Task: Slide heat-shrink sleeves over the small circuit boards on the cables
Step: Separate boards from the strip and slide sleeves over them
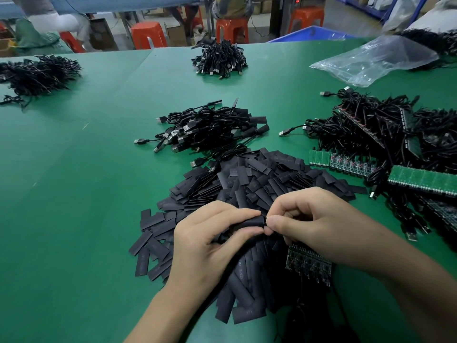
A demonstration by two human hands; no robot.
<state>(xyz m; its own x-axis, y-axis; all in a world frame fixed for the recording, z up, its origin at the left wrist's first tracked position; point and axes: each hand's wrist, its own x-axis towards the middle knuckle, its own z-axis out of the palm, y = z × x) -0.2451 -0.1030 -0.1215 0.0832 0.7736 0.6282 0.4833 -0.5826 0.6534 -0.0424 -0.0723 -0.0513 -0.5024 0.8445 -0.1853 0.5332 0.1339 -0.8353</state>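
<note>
Close to the near edge of the table [74, 169], above a heap of flat black sleeves [247, 177], the left hand [207, 243] has its grip curled round one sleeve [249, 224], and the right hand [326, 226] has its grip pinched, thumb against forefinger, on that sleeve's right end. A strip of boards [309, 264] lies just under the right hand. Bundled cables [207, 129] sit mid-table, and green board strips [420, 179] lie among more cables by the right edge.

Sleeve pile [247, 184] lies before cable bundle [205, 129], left of boards [346, 162].
</note>
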